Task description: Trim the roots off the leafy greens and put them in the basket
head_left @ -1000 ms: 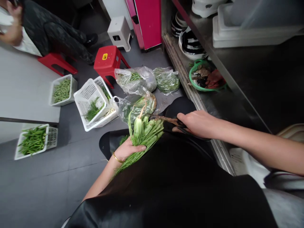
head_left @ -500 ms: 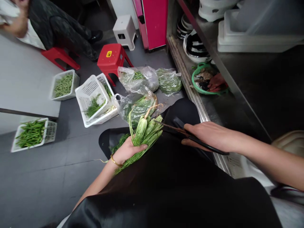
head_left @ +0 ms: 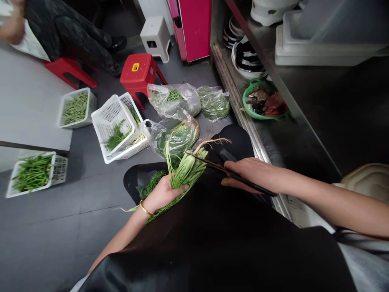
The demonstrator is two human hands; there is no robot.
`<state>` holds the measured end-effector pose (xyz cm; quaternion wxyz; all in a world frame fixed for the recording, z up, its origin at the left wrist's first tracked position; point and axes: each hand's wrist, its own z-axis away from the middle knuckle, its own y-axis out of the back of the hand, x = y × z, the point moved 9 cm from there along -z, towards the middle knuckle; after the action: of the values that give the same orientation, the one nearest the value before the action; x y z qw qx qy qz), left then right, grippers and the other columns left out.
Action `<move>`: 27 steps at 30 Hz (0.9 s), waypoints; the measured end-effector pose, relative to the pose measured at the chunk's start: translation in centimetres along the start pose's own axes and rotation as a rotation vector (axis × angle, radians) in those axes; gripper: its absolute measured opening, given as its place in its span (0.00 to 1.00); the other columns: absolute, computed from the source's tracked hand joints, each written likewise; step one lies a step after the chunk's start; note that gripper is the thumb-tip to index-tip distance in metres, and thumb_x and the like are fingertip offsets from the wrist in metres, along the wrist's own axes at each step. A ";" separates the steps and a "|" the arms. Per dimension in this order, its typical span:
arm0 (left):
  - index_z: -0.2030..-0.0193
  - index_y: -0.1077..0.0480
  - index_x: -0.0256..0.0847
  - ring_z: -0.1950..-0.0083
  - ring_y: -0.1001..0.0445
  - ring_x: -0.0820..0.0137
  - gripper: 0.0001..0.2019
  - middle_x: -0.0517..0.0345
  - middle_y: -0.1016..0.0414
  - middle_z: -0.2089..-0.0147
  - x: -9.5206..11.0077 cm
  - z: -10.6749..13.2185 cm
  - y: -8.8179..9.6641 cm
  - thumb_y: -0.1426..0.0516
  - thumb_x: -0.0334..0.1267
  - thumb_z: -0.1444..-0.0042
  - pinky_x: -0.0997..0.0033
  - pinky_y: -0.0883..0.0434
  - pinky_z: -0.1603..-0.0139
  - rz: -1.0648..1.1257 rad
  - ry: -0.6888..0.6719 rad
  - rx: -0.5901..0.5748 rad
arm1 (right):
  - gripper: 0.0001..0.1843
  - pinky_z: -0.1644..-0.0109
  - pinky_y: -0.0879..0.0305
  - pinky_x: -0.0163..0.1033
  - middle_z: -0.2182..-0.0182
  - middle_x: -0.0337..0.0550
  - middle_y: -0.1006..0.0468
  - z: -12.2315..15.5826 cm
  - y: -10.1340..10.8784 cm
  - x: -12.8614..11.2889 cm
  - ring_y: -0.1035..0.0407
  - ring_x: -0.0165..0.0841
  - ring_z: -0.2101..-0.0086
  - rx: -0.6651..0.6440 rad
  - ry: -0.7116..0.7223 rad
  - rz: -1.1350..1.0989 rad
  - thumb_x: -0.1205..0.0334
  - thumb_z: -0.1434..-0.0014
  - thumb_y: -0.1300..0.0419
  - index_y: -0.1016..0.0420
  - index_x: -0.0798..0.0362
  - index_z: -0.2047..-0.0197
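Left of the clear bag, a white basket is holding some feathery greens; the bag's packing more stalks, so probably plenty left. On its near side, the left hand is gripping a leafy bunch. Most stem ends are looking trimmed, but one long root is sticking out. Right of that, the right hand is holding scissors across its base.

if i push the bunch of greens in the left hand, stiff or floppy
The bunch of greens should feel fairly firm at the stalk ends, packed closely beyond the left hand. Its feathery leaves would probably flop, being so fine. The slender root, visibly curved, likely bends easily.
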<state>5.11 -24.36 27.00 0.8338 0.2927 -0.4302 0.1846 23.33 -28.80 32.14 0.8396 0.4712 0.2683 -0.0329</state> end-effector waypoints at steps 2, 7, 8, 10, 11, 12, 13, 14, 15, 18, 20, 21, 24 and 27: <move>0.57 0.30 0.34 0.59 0.25 0.63 0.14 0.51 0.22 0.58 0.1 0.0 0.0 0.41 0.40 0.48 0.64 0.29 0.54 -0.025 -0.007 0.006 | 0.18 0.75 0.57 0.37 0.78 0.40 0.27 -0.1 0.0 0.5 0.29 0.36 0.75 0.034 -0.048 0.095 0.45 0.37 0.54 0.38 0.51 0.64; 0.49 0.31 0.35 0.55 0.24 0.64 0.18 0.51 0.22 0.53 0.8 0.2 -0.3 0.43 0.38 0.46 0.65 0.29 0.50 -0.115 -0.089 -0.026 | 0.16 0.75 0.57 0.37 0.80 0.39 0.29 0.3 0.9 2.0 0.30 0.36 0.75 0.074 -0.096 0.149 0.46 0.37 0.52 0.38 0.50 0.66; 0.47 0.32 0.35 0.54 0.25 0.64 0.19 0.51 0.23 0.51 1.1 0.2 -0.5 0.44 0.38 0.45 0.65 0.29 0.49 -0.145 -0.123 -0.043 | 0.17 0.75 0.56 0.36 0.79 0.39 0.28 0.3 1.4 2.1 0.30 0.35 0.76 0.081 -0.085 0.122 0.46 0.37 0.54 0.38 0.50 0.66; 0.44 0.33 0.36 0.52 0.25 0.64 0.21 0.50 0.24 0.48 1.8 0.3 -0.8 0.44 0.36 0.45 0.66 0.30 0.48 -0.208 -0.195 -0.072 | 0.19 0.75 0.54 0.36 0.78 0.39 0.28 0.3 2.4 2.2 0.32 0.33 0.77 0.075 -0.064 0.097 0.45 0.36 0.56 0.39 0.50 0.67; 0.42 0.34 0.37 0.51 0.25 0.64 0.22 0.50 0.25 0.46 2.1 0.4 -1.0 0.45 0.35 0.45 0.66 0.30 0.47 -0.237 -0.228 -0.083 | 0.19 0.75 0.53 0.36 0.78 0.39 0.28 0.2 2.8 2.1 0.32 0.32 0.77 0.055 -0.055 0.105 0.45 0.36 0.57 0.39 0.50 0.67; 0.41 0.35 0.38 0.51 0.25 0.64 0.23 0.50 0.26 0.45 2.4 0.4 -1.1 0.45 0.34 0.45 0.66 0.31 0.47 -0.263 -0.256 -0.094 | 0.19 0.75 0.53 0.36 0.78 0.40 0.28 -0.1 3.0 1.9 0.32 0.32 0.77 0.024 -0.046 0.120 0.45 0.36 0.57 0.39 0.50 0.67; 0.40 0.36 0.39 0.50 0.25 0.65 0.24 0.51 0.26 0.45 2.5 0.4 -1.2 0.45 0.33 0.45 0.66 0.31 0.47 -0.286 -0.276 -0.102 | 0.19 0.75 0.53 0.36 0.77 0.41 0.28 -0.3 3.1 1.7 0.32 0.33 0.77 -0.008 -0.038 0.136 0.45 0.36 0.57 0.39 0.50 0.67; 0.39 0.37 0.40 0.50 0.25 0.64 0.25 0.52 0.27 0.44 2.6 0.4 -1.3 0.46 0.31 0.45 0.66 0.30 0.47 -0.306 -0.288 -0.112 | 0.18 0.75 0.52 0.36 0.76 0.41 0.27 -0.6 3.2 1.4 0.32 0.33 0.76 -0.029 -0.027 0.145 0.45 0.36 0.57 0.39 0.50 0.67; 0.39 0.38 0.41 0.49 0.25 0.64 0.26 0.52 0.27 0.44 2.7 0.4 -1.4 0.46 0.30 0.46 0.66 0.30 0.46 -0.322 -0.292 -0.120 | 0.18 0.74 0.51 0.35 0.75 0.42 0.27 -0.9 3.3 1.0 0.31 0.33 0.75 -0.041 -0.011 0.145 0.46 0.36 0.56 0.38 0.51 0.66; 0.40 0.36 0.43 0.47 0.26 0.64 0.26 0.54 0.28 0.43 2.4 0.4 -1.4 0.46 0.28 0.47 0.65 0.31 0.46 -0.339 -0.282 -0.134 | 0.16 0.74 0.51 0.35 0.74 0.43 0.26 -1.6 3.4 -0.1 0.30 0.33 0.74 -0.040 0.030 0.130 0.49 0.35 0.56 0.38 0.51 0.65; 0.40 0.37 0.43 0.47 0.26 0.63 0.26 0.53 0.28 0.42 2.2 0.3 -1.4 0.46 0.28 0.48 0.65 0.31 0.46 -0.331 -0.277 -0.134 | 0.16 0.74 0.51 0.35 0.74 0.43 0.26 -1.8 3.2 -0.4 0.30 0.33 0.74 -0.045 0.033 0.128 0.49 0.35 0.55 0.37 0.51 0.65; 0.39 0.37 0.43 0.48 0.26 0.63 0.27 0.53 0.28 0.42 2.0 0.3 -1.3 0.46 0.28 0.48 0.65 0.31 0.46 -0.326 -0.276 -0.132 | 0.16 0.73 0.50 0.35 0.73 0.43 0.26 -1.9 3.1 -0.4 0.30 0.34 0.73 -0.046 0.035 0.125 0.49 0.35 0.55 0.37 0.51 0.65; 0.38 0.39 0.43 0.47 0.26 0.63 0.28 0.54 0.28 0.42 1.8 0.2 -1.3 0.46 0.28 0.48 0.64 0.31 0.46 -0.323 -0.275 -0.133 | 0.17 0.72 0.49 0.35 0.72 0.44 0.25 -2.2 3.0 -0.5 0.28 0.35 0.70 0.010 0.060 0.094 0.48 0.35 0.55 0.36 0.51 0.65; 0.38 0.38 0.44 0.47 0.26 0.63 0.27 0.55 0.28 0.42 2.0 0.1 -1.5 0.46 0.29 0.47 0.64 0.31 0.45 -0.306 -0.277 -0.144 | 0.16 0.72 0.50 0.35 0.73 0.43 0.25 -2.5 2.7 -0.1 0.27 0.37 0.68 0.066 0.063 0.073 0.48 0.36 0.53 0.36 0.51 0.66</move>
<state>7.01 -25.47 28.26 0.8037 0.3170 -0.5032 -0.0171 22.98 -25.27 33.22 0.8154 0.5088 0.2761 0.0037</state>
